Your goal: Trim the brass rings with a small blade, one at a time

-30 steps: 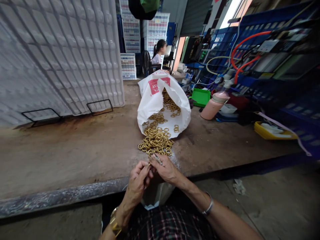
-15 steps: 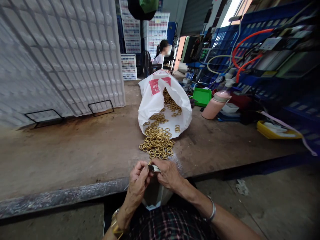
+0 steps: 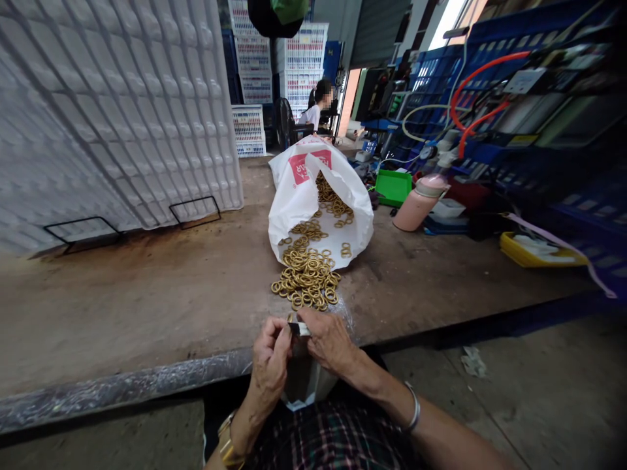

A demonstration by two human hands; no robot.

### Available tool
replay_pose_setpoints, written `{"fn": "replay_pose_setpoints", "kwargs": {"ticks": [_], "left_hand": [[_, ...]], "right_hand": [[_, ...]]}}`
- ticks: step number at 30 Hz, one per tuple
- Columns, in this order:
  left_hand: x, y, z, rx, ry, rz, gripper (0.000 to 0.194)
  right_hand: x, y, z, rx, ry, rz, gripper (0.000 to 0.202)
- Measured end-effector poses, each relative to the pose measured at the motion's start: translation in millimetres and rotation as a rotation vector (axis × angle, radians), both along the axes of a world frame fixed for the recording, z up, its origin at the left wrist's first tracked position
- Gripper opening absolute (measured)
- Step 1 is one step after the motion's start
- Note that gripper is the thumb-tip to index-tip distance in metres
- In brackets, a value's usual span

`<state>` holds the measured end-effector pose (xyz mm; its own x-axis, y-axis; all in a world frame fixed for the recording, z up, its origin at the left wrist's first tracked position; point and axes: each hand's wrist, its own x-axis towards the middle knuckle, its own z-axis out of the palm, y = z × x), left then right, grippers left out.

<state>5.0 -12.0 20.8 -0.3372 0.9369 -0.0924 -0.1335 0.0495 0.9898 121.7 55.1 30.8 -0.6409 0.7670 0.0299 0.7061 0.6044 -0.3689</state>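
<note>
Both hands meet at the front edge of the workbench, close to a pile of brass rings [image 3: 308,271]. My left hand [image 3: 269,359] is closed in a pinch, with a brass ring [image 3: 290,318] showing at its fingertips. My right hand [image 3: 330,339] grips a small piece, black at one end and white at the other [image 3: 300,329], whose black end reaches my left fingers. What kind of tool it is, I cannot make out. Behind the pile lies a white sack [image 3: 294,205] on its side, its mouth towards me, more rings inside. Below my hands sits a greyish open container [image 3: 306,382].
Stacked white ribbed trays [image 3: 122,111] stand at left, beside black wire stands [image 3: 196,212]. To the right are a pink bottle [image 3: 416,205], a green tray [image 3: 393,188], a yellow tray [image 3: 539,254] and an orange hose [image 3: 458,98]. A person [image 3: 313,114] sits beyond the bench.
The brass ring shows a little more clearly at my left fingertips. Both hands stay almost in place, and the whole view has shifted slightly.
</note>
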Motion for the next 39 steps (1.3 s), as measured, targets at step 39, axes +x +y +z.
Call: {"fn": "replay_pose_setpoints", "kwargs": {"ticks": [39], "left_hand": [[0.4,-1.9,-2.9,-0.134,-0.263,-0.153,0.035]], "right_hand": [[-4.8,10.2,-14.9,-0.315,0.509,-0.095,0.03]]}}
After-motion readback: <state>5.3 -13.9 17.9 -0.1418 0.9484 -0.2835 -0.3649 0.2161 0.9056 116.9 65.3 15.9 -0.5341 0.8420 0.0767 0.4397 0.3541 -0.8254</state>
